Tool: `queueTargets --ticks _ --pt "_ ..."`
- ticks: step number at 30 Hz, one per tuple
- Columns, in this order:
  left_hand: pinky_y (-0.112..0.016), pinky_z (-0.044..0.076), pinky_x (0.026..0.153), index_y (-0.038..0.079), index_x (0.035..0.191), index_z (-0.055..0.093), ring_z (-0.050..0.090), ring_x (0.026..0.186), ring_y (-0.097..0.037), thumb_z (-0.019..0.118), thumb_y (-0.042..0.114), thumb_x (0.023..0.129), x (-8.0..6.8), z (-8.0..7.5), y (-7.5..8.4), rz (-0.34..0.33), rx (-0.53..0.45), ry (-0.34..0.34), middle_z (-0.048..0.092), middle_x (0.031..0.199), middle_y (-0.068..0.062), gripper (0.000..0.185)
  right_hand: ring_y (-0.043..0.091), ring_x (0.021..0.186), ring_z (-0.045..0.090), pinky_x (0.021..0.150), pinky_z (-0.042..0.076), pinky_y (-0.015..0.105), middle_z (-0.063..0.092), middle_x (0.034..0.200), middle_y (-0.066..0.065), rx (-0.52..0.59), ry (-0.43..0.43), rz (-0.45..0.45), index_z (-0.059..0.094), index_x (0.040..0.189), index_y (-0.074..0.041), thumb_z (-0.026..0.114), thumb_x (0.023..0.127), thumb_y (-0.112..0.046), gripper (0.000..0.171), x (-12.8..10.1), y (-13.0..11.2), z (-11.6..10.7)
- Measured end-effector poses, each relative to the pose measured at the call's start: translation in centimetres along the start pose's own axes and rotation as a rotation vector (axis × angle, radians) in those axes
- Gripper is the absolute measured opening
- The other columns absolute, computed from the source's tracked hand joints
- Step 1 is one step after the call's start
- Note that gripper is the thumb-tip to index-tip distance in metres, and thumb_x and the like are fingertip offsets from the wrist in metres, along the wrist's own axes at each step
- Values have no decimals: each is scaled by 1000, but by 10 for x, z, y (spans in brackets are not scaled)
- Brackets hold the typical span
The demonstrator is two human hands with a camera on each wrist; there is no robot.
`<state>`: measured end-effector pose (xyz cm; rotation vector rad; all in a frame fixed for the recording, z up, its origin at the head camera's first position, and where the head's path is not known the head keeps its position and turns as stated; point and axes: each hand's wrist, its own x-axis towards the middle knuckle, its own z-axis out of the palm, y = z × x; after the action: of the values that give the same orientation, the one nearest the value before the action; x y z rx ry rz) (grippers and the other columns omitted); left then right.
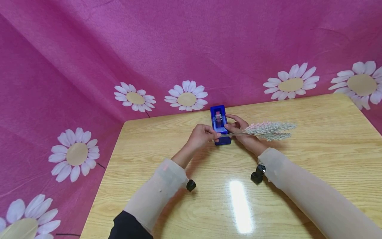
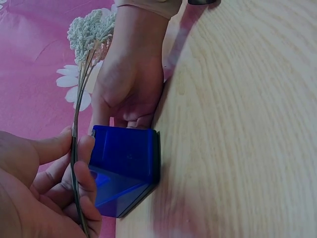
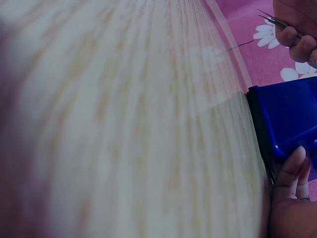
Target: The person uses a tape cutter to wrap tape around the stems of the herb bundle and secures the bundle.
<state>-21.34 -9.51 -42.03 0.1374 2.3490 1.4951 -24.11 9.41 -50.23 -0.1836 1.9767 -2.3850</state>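
Observation:
Between thumb and fingers my left hand [image 1: 204, 134] pinches the thin stems [image 2: 75, 148] of a small bunch of artificial flowers [image 1: 270, 130], with pale green-white and pink heads pointing right. The stems cross over the near end of a blue tape dispenser [image 1: 219, 116], which stands on the table near its back edge. A reel shows inside the dispenser's open top. At the dispenser's right side, my right hand [image 1: 244, 132] holds it with thumb and fingers. The flower heads lie above the right wrist in the head view. In the right wrist view, a right fingertip [image 3: 296, 157] presses the blue side.
The light wood table [image 1: 143, 166] ends at the back against a pink cloth [image 1: 209, 49] printed with white daisies. Black wrist cameras [image 1: 257, 175] hang below both sleeves. A bright light reflection lies on the table in front of the hands.

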Motion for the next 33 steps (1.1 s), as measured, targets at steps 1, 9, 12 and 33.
queueTargets --ticks 1,9,12,33 --pt "-56 54 83 -3 86 74 69 95 -46 76 12 95 -1 1 -1 -2 -11 4 76 75 -11 17 1 52 57 50 48 18 62 64 -6 -14 1 -1 44 145 14 62 97 10 51 0 0 0" --pt "-49 55 76 -2 85 74 70 93 -46 77 12 94 -6 6 -2 -12 -27 19 75 73 -9 18 1 62 64 60 51 16 67 66 -8 -18 1 -19 45 143 15 62 96 12 50 -1 -2 1" --pt "-49 55 76 -1 84 74 69 92 -47 77 13 94 -8 7 -3 -17 -26 18 74 72 -8 18 1 60 62 58 50 17 67 66 -8 -10 -1 -35 45 142 15 62 95 13 50 -1 -2 0" --pt "-24 29 47 -6 86 75 50 57 -13 77 10 93 -6 21 -18 -120 -98 71 75 91 -26 18 3 56 62 52 52 19 69 71 -12 -48 9 38 46 148 8 66 97 5 55 1 2 -2"
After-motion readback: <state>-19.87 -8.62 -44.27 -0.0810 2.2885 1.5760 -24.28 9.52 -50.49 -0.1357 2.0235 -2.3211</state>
